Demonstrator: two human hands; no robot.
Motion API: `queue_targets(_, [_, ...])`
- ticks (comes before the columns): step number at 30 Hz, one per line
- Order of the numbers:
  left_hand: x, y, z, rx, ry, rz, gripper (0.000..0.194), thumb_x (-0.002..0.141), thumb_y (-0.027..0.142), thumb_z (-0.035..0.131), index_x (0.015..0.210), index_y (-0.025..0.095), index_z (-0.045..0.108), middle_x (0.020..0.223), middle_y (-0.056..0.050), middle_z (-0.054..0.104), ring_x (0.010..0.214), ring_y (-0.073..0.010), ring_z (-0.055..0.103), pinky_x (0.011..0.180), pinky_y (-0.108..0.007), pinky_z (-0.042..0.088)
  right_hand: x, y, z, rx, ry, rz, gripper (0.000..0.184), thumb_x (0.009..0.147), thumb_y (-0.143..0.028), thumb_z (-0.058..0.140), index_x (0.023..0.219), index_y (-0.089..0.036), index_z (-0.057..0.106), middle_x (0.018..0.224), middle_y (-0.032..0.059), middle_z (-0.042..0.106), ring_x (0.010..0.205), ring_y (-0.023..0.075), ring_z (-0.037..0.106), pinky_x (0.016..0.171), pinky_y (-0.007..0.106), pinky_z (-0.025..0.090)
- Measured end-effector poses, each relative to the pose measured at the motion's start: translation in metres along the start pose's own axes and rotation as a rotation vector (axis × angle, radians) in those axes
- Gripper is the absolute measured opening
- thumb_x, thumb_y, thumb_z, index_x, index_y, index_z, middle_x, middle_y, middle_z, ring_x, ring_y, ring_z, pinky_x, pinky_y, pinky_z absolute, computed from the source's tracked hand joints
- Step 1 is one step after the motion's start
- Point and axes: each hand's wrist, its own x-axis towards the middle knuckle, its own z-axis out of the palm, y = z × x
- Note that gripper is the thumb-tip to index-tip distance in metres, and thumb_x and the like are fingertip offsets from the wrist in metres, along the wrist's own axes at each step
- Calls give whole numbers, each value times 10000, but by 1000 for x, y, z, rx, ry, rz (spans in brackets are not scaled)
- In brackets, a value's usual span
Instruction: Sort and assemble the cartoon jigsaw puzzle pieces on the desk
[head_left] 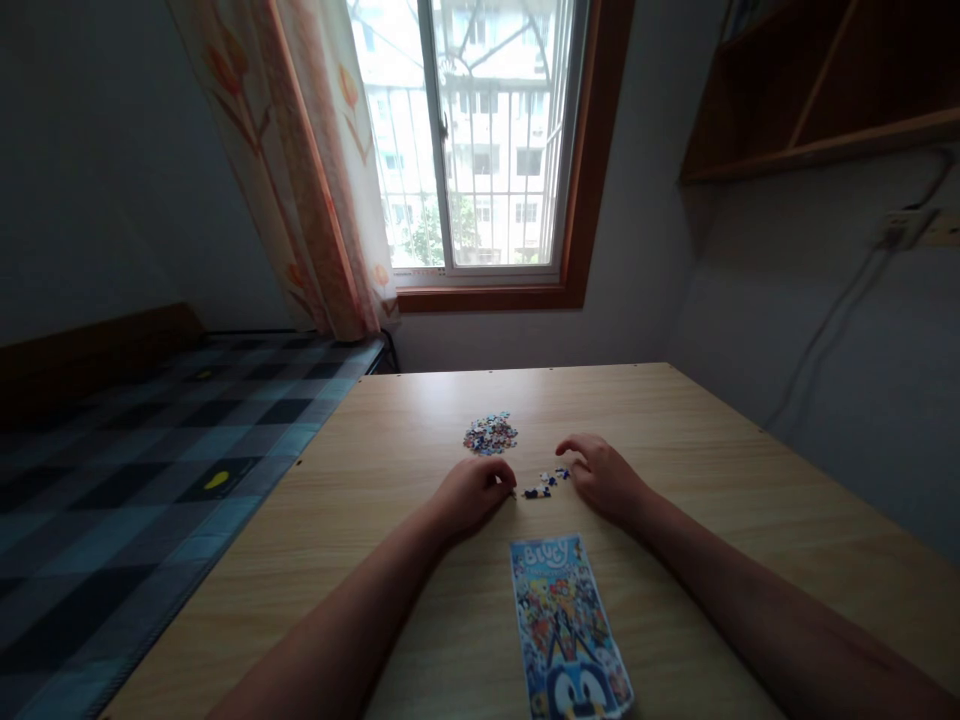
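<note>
Left hand: rests low over the wooden table (712,440), the left hand (474,492) with thumb and forefinger brought together beside a tiny piece (whether it is pinched or merely touched, I cannot tell).
Right hand: the right hand (604,480) is loosely open, forefinger stretched toward the left hand and clear of the tabletop; the other fingers are bent close by the nearest loose pieces (contact there cannot be made out).
Jigsaw pieces between the hands: a short, broken line of dark blue and pale jigsaw pieces (537,493), running from near the left fingertips up toward the right hand.
Jigsaw pile: a heap of mixed-colour jigsaw pieces (490,434) beyond the left hand, farther across the table, untouched by either hand.
Bluey picture: the printed Bluey picture (571,630) lies face up between the forearms, title away from the person, a big blue dog's face at the near end (the lower edge runs out of view).
Bedside: a checked bed cover (90,510) along the table's left.
Window wall: a barred window (495,150) straight ahead, with a tulip-print curtain (322,170) at its left.
Right wall: a wooden shelf (825,140) above a wall socket (904,228).
</note>
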Motion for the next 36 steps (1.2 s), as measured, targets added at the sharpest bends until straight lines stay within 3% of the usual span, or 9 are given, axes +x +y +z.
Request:
queue_targets(5, [0, 3, 1, 37, 21, 3, 131, 791, 211, 569, 815, 202, 697, 802, -7, 706, 709, -141, 586, 670, -235, 434, -4, -10, -6, -38, -88, -116, 350, 726, 1, 468, 800, -222, 727, 871, 34, 709, 852, 188, 626, 823, 299, 460])
queue_targets(12, [-1, 5, 1, 98, 38, 14, 131, 792, 183, 561, 840, 206, 681, 809, -5, 699, 693, -137, 581, 647, -233, 419, -7, -19, -5, -149, -178, -139, 321, 824, -94, 520, 940, -256, 771, 917, 39, 727, 854, 194, 636, 817, 310, 463])
queue_targets(16, [-1, 4, 2, 114, 50, 8, 130, 789, 179, 565, 842, 212, 680, 814, -2, 700, 691, -137, 581, 640, -230, 413, -7, -16, 4, -162, -178, -142, 320, 881, -178, 520, 1073, -292, 750, 1082, 49, 721, 1014, 225, 618, 937, 369, 441])
queue_targets(22, [-2, 8, 3, 130, 82, -8, 139, 763, 155, 574, 830, 208, 684, 766, 5, 691, 653, -128, 563, 627, -225, 400, -3, -8, 21, -192, -254, -120, 463, 899, -212, 463, 1330, -294, 612, 1405, 61, 571, 1315, 264, 472, 1095, 464, 336])
queue_targets(30, [-1, 5, 7, 97, 121, 4, 146, 726, 157, 575, 808, 208, 685, 719, 18, 669, 620, -118, 543, 599, -220, 383, 17, 1, 31, -151, -364, -40, 457, 999, -438, 346, 1413, -341, 513, 1522, 47, 433, 1433, 314, 329, 1138, 580, 217])
queue_targets(36, [-3, 7, 6, 99, 123, -2, 127, 719, 166, 573, 783, 200, 678, 706, 15, 663, 617, -119, 539, 602, -228, 381, 48, 2, 34, -78, -417, -93, 440, 965, -496, 431, 1332, -324, 603, 1534, 68, 409, 1456, 329, 277, 1153, 589, 180])
